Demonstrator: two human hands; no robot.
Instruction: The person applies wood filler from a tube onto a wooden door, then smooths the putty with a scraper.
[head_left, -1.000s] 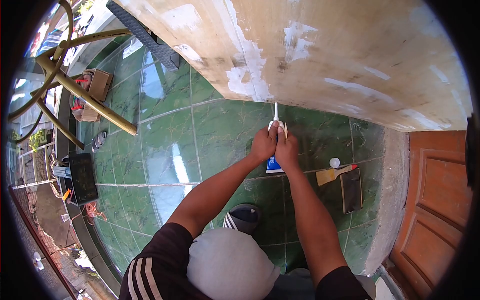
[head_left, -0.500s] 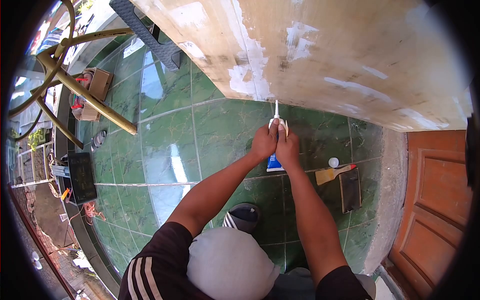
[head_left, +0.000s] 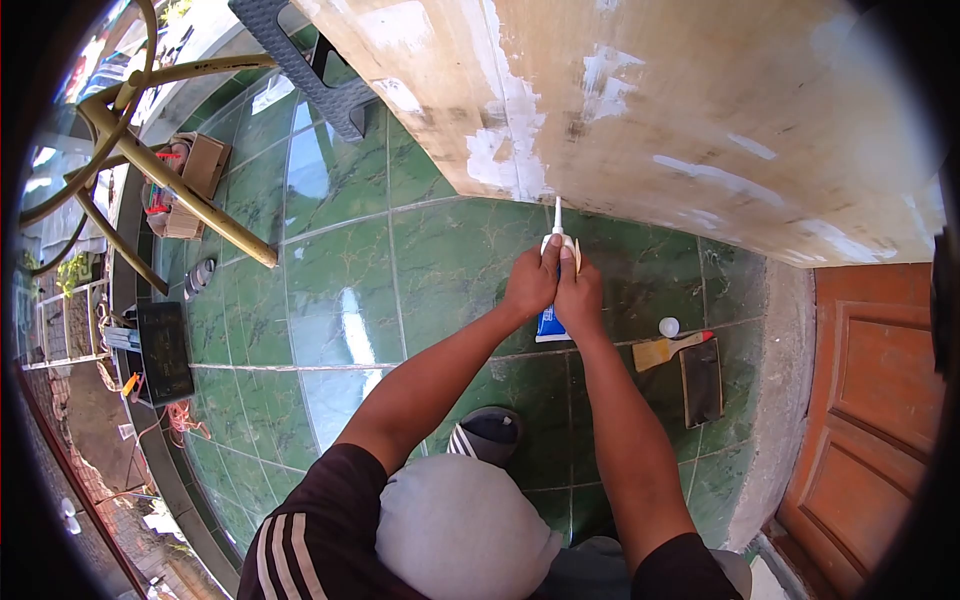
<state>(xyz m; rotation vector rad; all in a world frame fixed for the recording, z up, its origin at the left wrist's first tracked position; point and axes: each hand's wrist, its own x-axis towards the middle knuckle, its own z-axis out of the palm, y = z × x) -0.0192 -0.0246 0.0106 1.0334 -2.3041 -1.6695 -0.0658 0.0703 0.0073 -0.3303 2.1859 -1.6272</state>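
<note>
Both hands meet on a blue and white tube [head_left: 552,325], whose white nozzle points up toward the lower edge of a wooden panel [head_left: 680,120] with white patches. My left hand [head_left: 530,284] is closed around the tube's left side, thumb on its upper part. Closed on the right side of the same tube is my right hand [head_left: 579,292], its thumb beside the other. A thin pale object [head_left: 577,256] sticks up by the right hand; what it is I cannot tell. The tube's middle is hidden by the fingers.
On the green tiled floor [head_left: 340,260] lie a brush [head_left: 660,351], a small white cap [head_left: 669,326] and a dark rectangular block [head_left: 702,383]. A brown door [head_left: 870,390] stands right. At left are a cardboard box [head_left: 203,170], a black case [head_left: 165,352] and a bamboo frame [head_left: 190,195].
The whole view has shifted slightly, with the panel and floor items a little further right. Both hands keep their hold on the tube.
</note>
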